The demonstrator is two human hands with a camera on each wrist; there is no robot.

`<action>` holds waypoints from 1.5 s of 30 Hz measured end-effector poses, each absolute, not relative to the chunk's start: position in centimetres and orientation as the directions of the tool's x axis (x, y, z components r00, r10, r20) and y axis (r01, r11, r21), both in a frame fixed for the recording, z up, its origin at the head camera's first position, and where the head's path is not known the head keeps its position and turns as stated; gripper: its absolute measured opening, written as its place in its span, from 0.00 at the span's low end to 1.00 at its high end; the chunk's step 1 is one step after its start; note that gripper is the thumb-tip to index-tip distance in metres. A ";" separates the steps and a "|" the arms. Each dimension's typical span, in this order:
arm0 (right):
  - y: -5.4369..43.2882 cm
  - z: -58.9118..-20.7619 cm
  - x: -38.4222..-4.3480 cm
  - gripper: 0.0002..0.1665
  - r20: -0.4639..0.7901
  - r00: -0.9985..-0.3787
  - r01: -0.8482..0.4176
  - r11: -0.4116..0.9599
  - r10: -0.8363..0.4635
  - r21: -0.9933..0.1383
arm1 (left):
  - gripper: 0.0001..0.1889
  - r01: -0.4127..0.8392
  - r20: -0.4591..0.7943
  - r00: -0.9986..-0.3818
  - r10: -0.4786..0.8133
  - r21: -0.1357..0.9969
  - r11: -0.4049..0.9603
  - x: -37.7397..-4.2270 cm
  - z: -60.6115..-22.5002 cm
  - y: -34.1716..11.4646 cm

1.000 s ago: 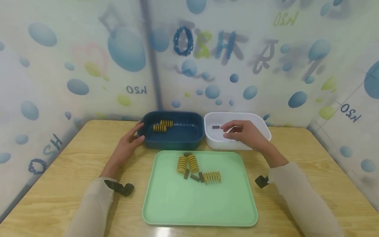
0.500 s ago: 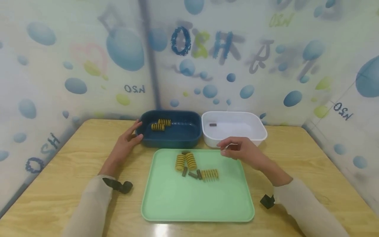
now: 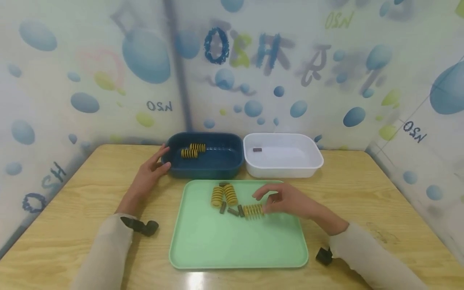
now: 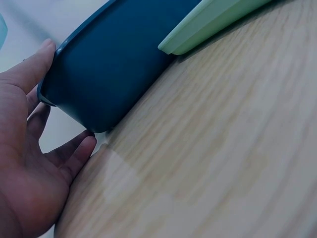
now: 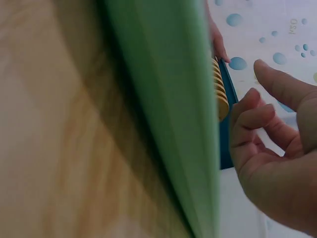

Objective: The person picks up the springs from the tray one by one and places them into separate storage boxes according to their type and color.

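My left hand (image 3: 146,174) touches the left end of a dark blue bin (image 3: 226,157); in the left wrist view its thumb lies at the rim and its fingers spread along the end wall. Over the right part of a green tray (image 3: 235,245), my right hand (image 3: 286,199) holds nothing, with its thumb and fingers apart. Its thumb overlaps the right end of a yellow coil spring (image 3: 251,211); whether they touch I cannot tell. Two thicker yellow springs (image 3: 230,195) and several small dark springs (image 3: 233,211) lie to the left on the tray.
Two yellow springs (image 3: 189,153) lie in the blue bin. Beside it, a white bin (image 3: 290,151) holds one small dark spring (image 3: 257,150). Both bins stand behind the tray on a wooden table (image 3: 344,181), close to a patterned wall (image 3: 319,92).
My right hand has come from over the white bin toward the front, down to the yellow spring on the tray. My left hand stays at the blue bin. The head view has shifted slightly.
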State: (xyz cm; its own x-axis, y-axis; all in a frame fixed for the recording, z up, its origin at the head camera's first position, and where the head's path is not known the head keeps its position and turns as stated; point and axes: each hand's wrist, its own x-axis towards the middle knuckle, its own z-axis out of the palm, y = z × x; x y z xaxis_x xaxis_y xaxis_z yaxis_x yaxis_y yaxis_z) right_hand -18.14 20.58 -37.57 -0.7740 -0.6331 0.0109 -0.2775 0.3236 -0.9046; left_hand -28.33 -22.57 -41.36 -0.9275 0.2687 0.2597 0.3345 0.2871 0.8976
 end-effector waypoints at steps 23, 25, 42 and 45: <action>19.3 -39.7 -17.9 0.21 -0.069 -0.800 -0.240 0.423 -0.596 -0.874 | 0.30 0.311 0.236 -0.934 0.267 0.907 0.284 -28.0 -41.0 -22.8; 19.3 -39.8 -17.9 0.21 -0.067 -0.801 -0.247 0.431 -0.594 -0.868 | 0.31 0.310 0.237 -0.934 0.268 0.909 0.278 -28.0 -41.0 -22.8; 19.6 -40.4 -17.8 0.22 -0.057 -0.815 -0.247 0.434 -0.577 -0.866 | 0.31 0.312 0.240 -0.931 0.274 0.913 0.262 -28.1 -41.1 -22.5; 19.7 -40.5 -17.8 0.21 -0.050 -0.814 -0.249 0.426 -0.578 -0.870 | 0.30 0.312 0.241 -0.932 0.273 0.915 0.257 -28.1 -41.0 -22.5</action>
